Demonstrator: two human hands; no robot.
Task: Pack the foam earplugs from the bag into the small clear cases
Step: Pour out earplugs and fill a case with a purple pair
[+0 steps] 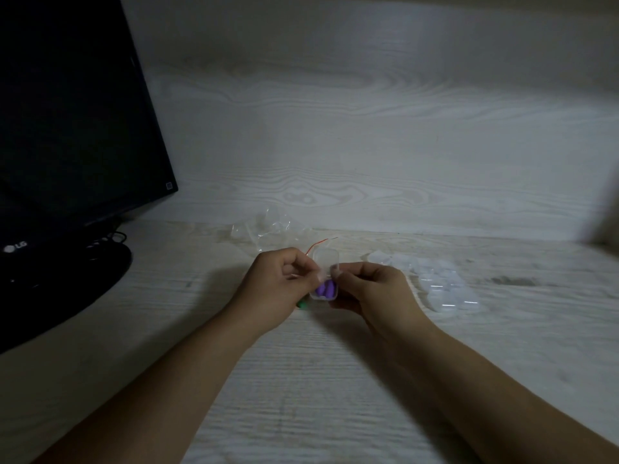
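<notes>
A small clear case [325, 262] with its lid up is held between both hands above the desk. Purple foam earplugs [325, 289] lie in its lower half. My left hand [273, 289] pinches the case's left side with curled fingers. My right hand [371, 293] pinches its right side. A green earplug [302, 306] peeks out under my left hand. The crumpled clear bag [268, 227] with a red tie [318, 244] lies just behind the hands.
A pile of several small clear cases [438, 283] lies to the right of my right hand. A black monitor [67, 128] on its stand, with cables, fills the left side. The pale wood-grain desk [301, 380] runs up to a wall behind.
</notes>
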